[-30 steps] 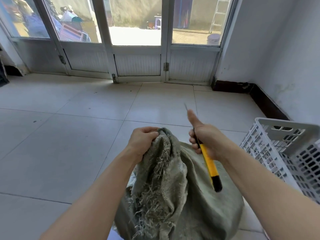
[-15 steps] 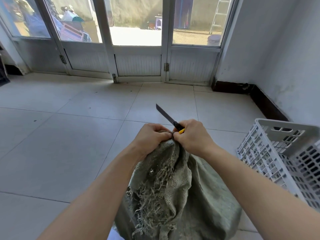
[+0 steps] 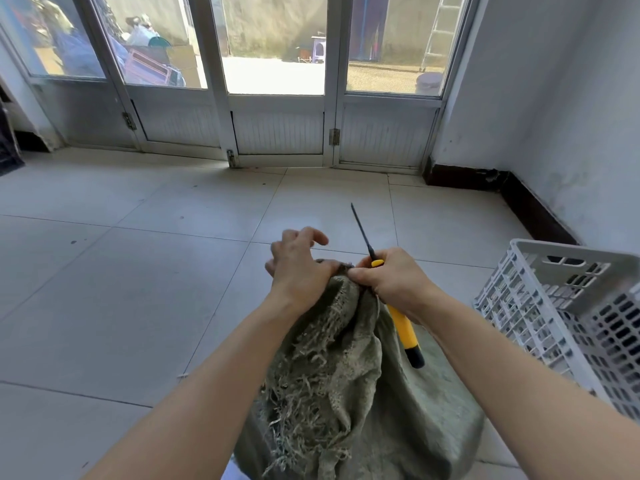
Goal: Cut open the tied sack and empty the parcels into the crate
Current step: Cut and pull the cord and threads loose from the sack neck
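A grey-green woven sack (image 3: 360,386) with a frayed mouth stands on the tiled floor in front of me. My left hand (image 3: 298,268) rests on the sack's bunched neck, its fingers lifted and spread. My right hand (image 3: 391,278) grips a yellow-handled utility knife (image 3: 403,327) right beside the neck, and the dark blade (image 3: 360,228) points up and away. A white plastic crate (image 3: 571,317) stands at the right of the sack. The parcels are hidden inside the sack.
Glazed doors (image 3: 277,98) close the far side of the room. A white wall with a dark skirting board (image 3: 540,216) runs along the right behind the crate. Tiled floor (image 3: 121,289) spreads out to the left and ahead.
My left hand has loosened its grip on the sack's neck and its fingers have lifted. The knife blade has swung from pointing up-left to a steeper, more upright angle, showing the handle below my right hand.
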`<action>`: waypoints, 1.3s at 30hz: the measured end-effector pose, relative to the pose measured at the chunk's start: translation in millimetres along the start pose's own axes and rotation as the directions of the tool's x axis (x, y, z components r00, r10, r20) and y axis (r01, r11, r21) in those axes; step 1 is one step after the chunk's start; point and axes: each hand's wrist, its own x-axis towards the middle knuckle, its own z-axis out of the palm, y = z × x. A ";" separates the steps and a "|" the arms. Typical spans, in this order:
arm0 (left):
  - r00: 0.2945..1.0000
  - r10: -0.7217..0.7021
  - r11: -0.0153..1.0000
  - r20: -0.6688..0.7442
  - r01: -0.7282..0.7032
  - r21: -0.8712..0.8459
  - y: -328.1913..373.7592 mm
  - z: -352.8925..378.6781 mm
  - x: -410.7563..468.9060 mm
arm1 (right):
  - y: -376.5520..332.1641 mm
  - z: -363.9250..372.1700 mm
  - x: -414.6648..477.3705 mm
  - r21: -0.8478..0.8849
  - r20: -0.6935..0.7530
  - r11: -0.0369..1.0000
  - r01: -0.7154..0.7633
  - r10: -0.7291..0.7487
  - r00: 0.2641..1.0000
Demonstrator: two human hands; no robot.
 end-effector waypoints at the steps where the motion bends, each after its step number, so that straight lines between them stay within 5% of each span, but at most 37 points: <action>1: 0.997 0.047 0.995 -0.061 -0.041 0.088 4.0 -1.5 -1.9 | 0.1 -0.2 1.0 0.004 -0.034 1.000 -0.023 0.023 0.999; 4: 0.994 0.104 0.992 0.035 -0.106 0.063 12.6 -1.5 -4.4 | -2.0 -3.1 1.6 0.129 -0.055 0.986 -0.105 0.112 0.992; 6: 0.982 0.060 0.998 0.177 -0.057 -0.020 14.5 2.5 -8.4 | -5.2 -4.9 -1.6 0.223 -0.024 0.967 -0.126 0.134 0.991; 12: 0.962 -0.066 0.942 0.266 0.148 -0.301 10.6 8.4 -5.5 | -4.2 -10.2 -6.3 0.304 0.050 0.935 -0.184 0.178 0.983; 25: 0.975 -0.068 0.913 0.211 0.146 -0.380 11.9 4.0 -1.9 | -4.2 -7.8 -3.7 0.358 0.132 0.867 -0.347 0.321 0.938; 33: 0.998 0.062 0.995 -0.025 -0.063 -0.078 14.8 2.9 -2.9 | -0.7 1.6 0.1 0.464 0.020 0.848 -0.256 0.279 0.960; 39: 0.971 -0.138 0.893 0.195 0.207 -0.401 13.3 -2.2 -3.6 | -7.4 1.5 -1.7 0.468 0.102 0.850 -0.239 0.217 0.971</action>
